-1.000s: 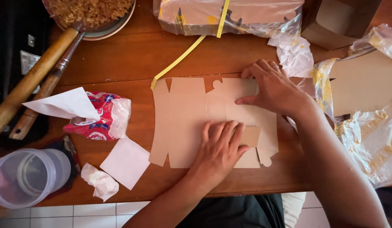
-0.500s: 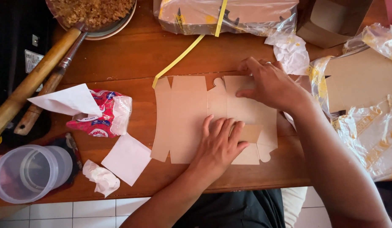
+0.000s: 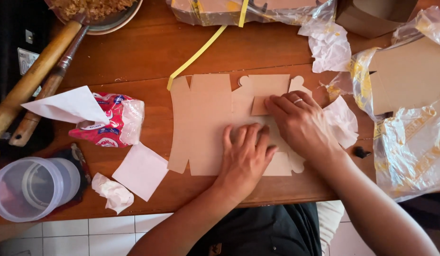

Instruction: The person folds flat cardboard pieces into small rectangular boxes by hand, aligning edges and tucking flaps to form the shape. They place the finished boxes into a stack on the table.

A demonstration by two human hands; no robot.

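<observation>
A flat brown cardboard box blank [image 3: 206, 123] with flaps and tabs lies on the wooden table [image 3: 149, 52]. My left hand [image 3: 246, 154] presses flat on its lower middle, fingers spread. My right hand [image 3: 300, 123], with a ring on one finger, rests on the blank's right part, and its fingertips pinch a small folded flap [image 3: 259, 105] near the top edge. Part of the blank's right side is hidden under both hands.
A red tissue pack [image 3: 108, 121] with a white sheet sticking out, a loose square tissue [image 3: 142, 170] and a crumpled tissue [image 3: 111, 192] lie at left. A clear plastic tub [image 3: 32, 187], a wooden handle [image 3: 32, 78], a yellow strap [image 3: 198, 52] and plastic-wrapped cardboard stacks [image 3: 409, 114] surround the blank.
My right hand has come down from the blank's upper right edge onto the folded flap. My left hand has shifted a little lower on the blank.
</observation>
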